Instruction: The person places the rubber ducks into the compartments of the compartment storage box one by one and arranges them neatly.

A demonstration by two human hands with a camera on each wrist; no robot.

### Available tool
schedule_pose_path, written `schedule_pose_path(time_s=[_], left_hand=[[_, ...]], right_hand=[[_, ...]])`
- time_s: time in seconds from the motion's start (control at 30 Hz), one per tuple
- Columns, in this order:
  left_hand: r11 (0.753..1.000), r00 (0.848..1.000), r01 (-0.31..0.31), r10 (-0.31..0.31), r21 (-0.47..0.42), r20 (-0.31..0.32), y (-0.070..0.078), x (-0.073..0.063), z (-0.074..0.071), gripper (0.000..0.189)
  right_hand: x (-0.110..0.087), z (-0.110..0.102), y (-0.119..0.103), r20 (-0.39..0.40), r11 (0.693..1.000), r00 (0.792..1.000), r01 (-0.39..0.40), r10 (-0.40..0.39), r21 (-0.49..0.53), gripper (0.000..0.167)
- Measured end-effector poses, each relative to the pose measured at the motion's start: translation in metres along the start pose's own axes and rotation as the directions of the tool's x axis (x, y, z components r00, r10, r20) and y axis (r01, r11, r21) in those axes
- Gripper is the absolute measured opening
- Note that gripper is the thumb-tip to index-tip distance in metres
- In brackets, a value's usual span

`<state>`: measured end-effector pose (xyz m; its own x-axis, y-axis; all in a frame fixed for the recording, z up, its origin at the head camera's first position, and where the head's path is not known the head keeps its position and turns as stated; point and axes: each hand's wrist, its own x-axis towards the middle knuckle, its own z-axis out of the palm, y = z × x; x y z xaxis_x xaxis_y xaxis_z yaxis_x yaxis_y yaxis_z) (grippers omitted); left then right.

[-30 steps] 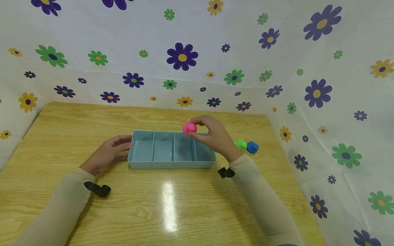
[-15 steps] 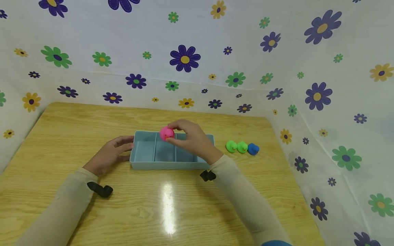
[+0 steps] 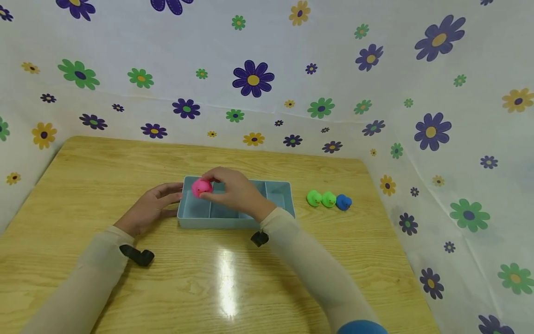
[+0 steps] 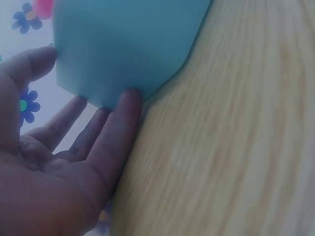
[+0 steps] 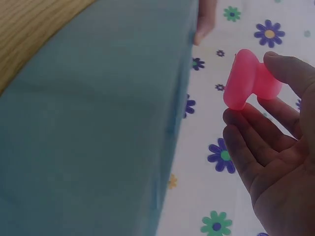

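My right hand [image 3: 235,192] pinches a pink rubber duck [image 3: 202,188] between thumb and fingers. The duck is above the leftmost compartment of a light blue divided box [image 3: 225,223]. In the right wrist view the pink duck [image 5: 242,81] is held near the fingertips, above the box wall [image 5: 98,113]. At the box's left end, my left hand [image 3: 150,206] touches the end wall with thumb and fairly straight fingers. The left wrist view shows the fingertips of this hand [image 4: 64,147] on the blue wall [image 4: 118,49].
To the right of the box, two green ducks, a left one [image 3: 314,198] and a right one [image 3: 329,199], and a blue duck [image 3: 344,202] stand in a row on the wooden table [image 3: 187,278]. A flower-patterned cloth [image 3: 217,41] hangs behind and beside the table.
My right hand has carried the pink duck leftward across the box, from the right-hand compartments to the leftmost one. The left hand has stayed at the box's end.
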<state>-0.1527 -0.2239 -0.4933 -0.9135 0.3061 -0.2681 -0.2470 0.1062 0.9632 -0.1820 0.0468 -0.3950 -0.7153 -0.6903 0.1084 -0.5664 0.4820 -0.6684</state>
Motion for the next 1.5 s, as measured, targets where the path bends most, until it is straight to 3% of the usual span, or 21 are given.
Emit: schedule_pose_path(time_s=[0.17, 0.3, 0.57, 1.03, 1.5], left_hand=[[1.000, 1.000, -0.008, 0.008, -0.008, 0.002, 0.000, 0.000, 0.000, 0.070], [1.000, 1.000, -0.019, 0.019, -0.008, 0.004, -0.002, 0.002, 0.000, 0.070], [1.000, 1.000, -0.016, 0.016, -0.002, -0.004, -0.003, 0.001, 0.000, 0.071], [1.000, 1.000, -0.006, 0.006, -0.014, -0.021, -0.003, -0.001, 0.002, 0.072], [1.000, 1.000, 0.003, -0.003, -0.026, -0.031, -0.003, -0.001, 0.004, 0.070]], right_hand=[[0.009, 0.018, 0.004, 0.036, 0.992, 0.999, -0.032, 0.037, -0.125, 0.037], [0.013, 0.030, 0.006, 0.062, 0.972, 0.998, -0.011, 0.026, -0.233, 0.038], [0.022, 0.039, 0.008, 0.108, 0.909, 0.994, 0.056, -0.012, -0.414, 0.031], [0.032, 0.044, 0.004, 0.170, 0.827, 0.982, 0.027, 0.083, -0.562, 0.033], [0.041, 0.058, 0.010, 0.182, 0.809, 0.973, -0.008, 0.142, -0.588, 0.032]])
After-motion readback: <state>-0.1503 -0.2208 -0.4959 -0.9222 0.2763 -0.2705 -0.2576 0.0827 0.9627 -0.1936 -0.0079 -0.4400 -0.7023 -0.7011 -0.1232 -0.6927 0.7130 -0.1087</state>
